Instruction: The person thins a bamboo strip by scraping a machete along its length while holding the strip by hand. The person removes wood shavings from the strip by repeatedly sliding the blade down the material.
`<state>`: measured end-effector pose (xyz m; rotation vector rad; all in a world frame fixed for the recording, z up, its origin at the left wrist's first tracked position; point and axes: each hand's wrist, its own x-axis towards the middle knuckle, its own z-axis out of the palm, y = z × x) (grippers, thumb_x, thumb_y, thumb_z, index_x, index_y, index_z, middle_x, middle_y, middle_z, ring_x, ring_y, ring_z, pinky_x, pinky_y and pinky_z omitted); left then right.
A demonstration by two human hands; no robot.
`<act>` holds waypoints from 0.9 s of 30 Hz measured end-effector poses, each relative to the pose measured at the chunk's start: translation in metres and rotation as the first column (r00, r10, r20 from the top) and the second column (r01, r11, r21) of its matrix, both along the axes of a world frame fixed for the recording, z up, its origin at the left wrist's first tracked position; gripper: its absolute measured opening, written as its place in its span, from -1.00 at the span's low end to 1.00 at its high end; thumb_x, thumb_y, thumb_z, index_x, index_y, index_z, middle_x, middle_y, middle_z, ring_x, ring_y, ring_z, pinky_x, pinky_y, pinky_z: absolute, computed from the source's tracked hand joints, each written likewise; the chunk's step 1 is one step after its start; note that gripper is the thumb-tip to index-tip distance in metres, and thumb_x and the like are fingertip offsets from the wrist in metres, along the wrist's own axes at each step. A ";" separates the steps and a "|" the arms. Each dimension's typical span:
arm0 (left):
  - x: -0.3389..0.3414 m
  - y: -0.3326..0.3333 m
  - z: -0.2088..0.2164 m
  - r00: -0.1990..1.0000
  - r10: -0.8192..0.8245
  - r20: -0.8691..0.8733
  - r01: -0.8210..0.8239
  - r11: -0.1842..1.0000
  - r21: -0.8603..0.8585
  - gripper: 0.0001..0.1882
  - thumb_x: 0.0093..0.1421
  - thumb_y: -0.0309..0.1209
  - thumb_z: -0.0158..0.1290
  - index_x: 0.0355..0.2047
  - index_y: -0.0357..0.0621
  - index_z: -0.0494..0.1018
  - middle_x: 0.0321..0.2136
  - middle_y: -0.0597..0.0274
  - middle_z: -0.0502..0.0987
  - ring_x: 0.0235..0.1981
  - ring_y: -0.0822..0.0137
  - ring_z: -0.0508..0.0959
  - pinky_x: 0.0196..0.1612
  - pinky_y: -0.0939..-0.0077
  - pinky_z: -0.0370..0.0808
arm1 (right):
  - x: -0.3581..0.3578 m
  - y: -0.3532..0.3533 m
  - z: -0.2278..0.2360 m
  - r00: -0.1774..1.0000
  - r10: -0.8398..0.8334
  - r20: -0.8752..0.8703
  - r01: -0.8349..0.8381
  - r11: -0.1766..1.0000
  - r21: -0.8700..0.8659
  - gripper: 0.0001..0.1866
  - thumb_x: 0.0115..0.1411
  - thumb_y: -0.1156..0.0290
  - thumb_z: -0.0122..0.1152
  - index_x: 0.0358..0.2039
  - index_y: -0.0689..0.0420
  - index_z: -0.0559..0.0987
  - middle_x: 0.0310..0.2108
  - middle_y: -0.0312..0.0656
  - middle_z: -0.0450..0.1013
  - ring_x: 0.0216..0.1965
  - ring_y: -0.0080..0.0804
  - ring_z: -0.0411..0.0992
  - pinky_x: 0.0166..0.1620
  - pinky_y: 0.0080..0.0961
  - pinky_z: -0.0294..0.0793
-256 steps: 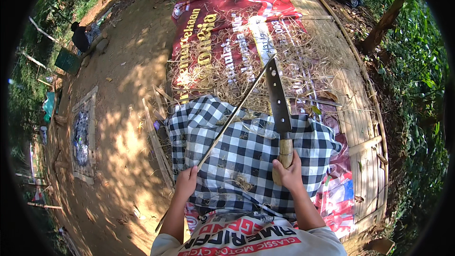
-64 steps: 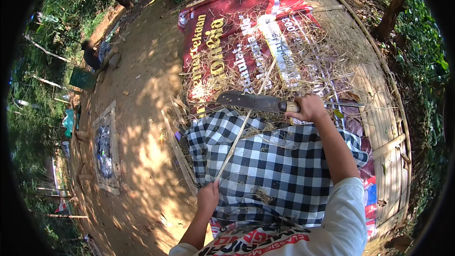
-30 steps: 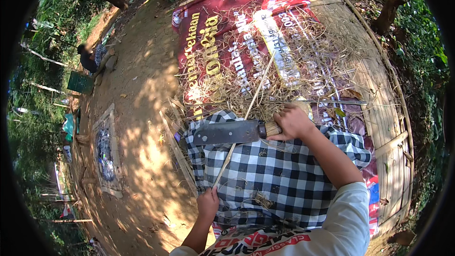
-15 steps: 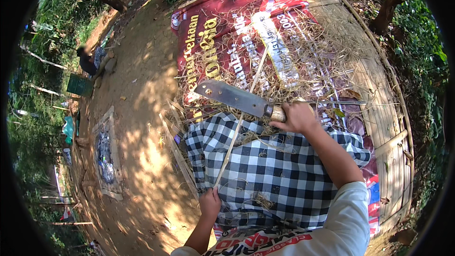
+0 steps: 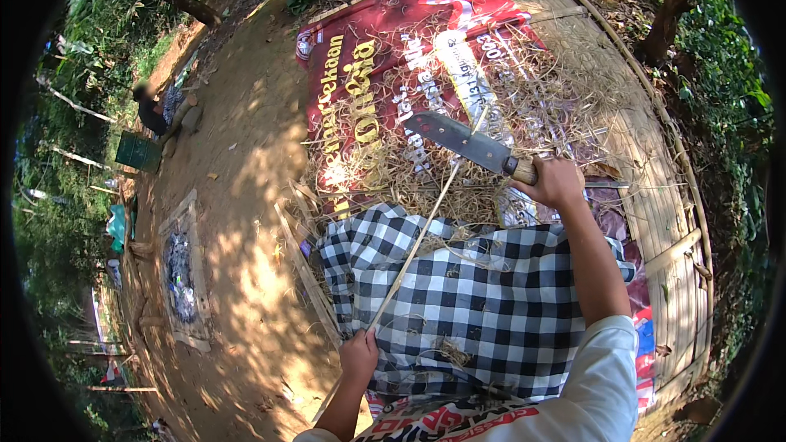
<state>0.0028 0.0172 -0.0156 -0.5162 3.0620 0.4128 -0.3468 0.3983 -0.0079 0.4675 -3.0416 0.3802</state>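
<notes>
My right hand point(image 5: 559, 182) is closed round the wooden handle of a machete point(image 5: 463, 144), whose broad dark blade points to the far left. The blade lies across a long, thin, pale strip, which looks like split bamboo point(image 5: 417, 244). Gripping the near end of that strip is my left hand point(image 5: 359, 354), low in the view. The strip slants away from me to the far right, over a black-and-white checked cloth point(image 5: 491, 295) spread across my lap. Curly shavings point(image 5: 540, 82) lie in a heap beyond the cloth, around the strip's far end.
Under the shavings a red printed banner point(image 5: 442, 0) covers part of a bamboo platform point(image 5: 667, 278). Left of it is dirt ground point(image 5: 237, 221) with a framed patch of dark debris point(image 5: 182, 274). A person point(image 5: 151, 110) sits far left beside a green box point(image 5: 137, 152). Trees stand around.
My right hand has moved the machete away from me and to the right, farther along the strip. My left hand has stayed nearly in place, still holding the strip's near end.
</notes>
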 end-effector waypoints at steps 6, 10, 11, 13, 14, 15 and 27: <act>0.006 0.000 -0.013 0.999 0.037 -0.018 -0.037 0.999 0.016 -0.65 0.28 -0.28 -0.03 -0.59 -0.23 0.41 -0.68 -0.17 0.45 -0.61 -0.20 0.49 -0.55 -0.01 0.38 | 0.029 -0.056 -0.001 0.980 0.199 -0.028 -0.201 0.972 -0.120 -0.22 0.03 -0.44 0.02 -0.50 0.19 0.52 -0.74 -0.05 0.43 -0.60 -0.09 0.50 -0.46 -0.24 0.48; 0.003 0.001 -0.011 0.999 0.042 -0.020 -0.041 0.999 0.034 -0.65 0.28 -0.27 -0.04 -0.59 -0.24 0.41 -0.67 -0.16 0.46 -0.61 -0.21 0.49 -0.54 -0.02 0.38 | 0.060 -0.081 -0.011 0.872 0.487 -0.052 -0.489 0.863 -0.123 -0.19 0.02 -0.45 0.01 -0.50 0.23 0.49 -0.75 -0.06 0.41 -0.59 -0.01 0.46 -0.30 -0.13 0.49; 0.005 0.001 -0.011 0.999 0.049 -0.022 -0.048 0.999 0.020 -0.65 0.28 -0.27 -0.04 -0.59 -0.23 0.41 -0.67 -0.16 0.46 -0.61 -0.21 0.49 -0.54 -0.02 0.38 | 0.057 -0.080 -0.012 0.844 0.520 -0.131 -0.534 0.838 -0.113 -0.19 0.02 -0.45 0.01 -0.51 0.22 0.49 -0.75 -0.07 0.41 -0.60 -0.02 0.47 -0.30 -0.14 0.49; 0.008 0.001 -0.012 0.998 0.058 -0.023 -0.058 0.998 -0.006 -0.65 0.29 -0.27 -0.05 -0.59 -0.23 0.41 -0.66 -0.16 0.47 -0.61 -0.20 0.49 -0.54 -0.02 0.38 | 0.045 -0.072 -0.013 0.771 0.570 -0.283 -0.612 0.787 -0.081 -0.19 0.01 -0.46 0.02 -0.54 0.22 0.49 -0.75 -0.08 0.41 -0.60 -0.05 0.47 -0.29 -0.15 0.50; 0.009 0.000 -0.013 0.998 0.054 -0.028 -0.055 0.998 -0.010 -0.65 0.29 -0.27 -0.05 -0.58 -0.22 0.41 -0.67 -0.15 0.46 -0.61 -0.20 0.49 -0.54 -0.02 0.38 | 0.036 -0.063 -0.014 0.810 0.503 -0.300 -0.547 0.833 -0.080 -0.20 0.00 -0.46 0.04 -0.55 0.21 0.50 -0.74 -0.08 0.42 -0.60 -0.05 0.47 -0.29 -0.16 0.50; 0.010 -0.001 -0.015 0.998 0.051 -0.033 -0.051 0.999 -0.014 -0.65 0.29 -0.26 -0.04 -0.58 -0.21 0.42 -0.68 -0.14 0.46 -0.61 -0.20 0.49 -0.54 -0.02 0.38 | 0.024 -0.052 -0.014 0.844 0.434 -0.316 -0.479 0.874 -0.080 -0.20 -0.01 -0.45 0.05 -0.55 0.21 0.50 -0.73 -0.07 0.43 -0.59 -0.05 0.48 -0.29 -0.17 0.50; 0.002 0.005 -0.009 0.999 -0.005 -0.045 0.003 0.999 -0.042 -0.64 0.28 -0.26 -0.04 -0.62 -0.20 0.40 -0.72 -0.13 0.44 -0.63 -0.18 0.49 -0.56 -0.01 0.39 | 0.012 -0.022 0.001 0.994 -0.096 -0.047 0.088 0.985 -0.149 -0.31 0.00 -0.32 0.17 -0.50 0.21 0.55 -0.68 -0.02 0.48 -0.57 -0.04 0.51 -0.41 -0.17 0.51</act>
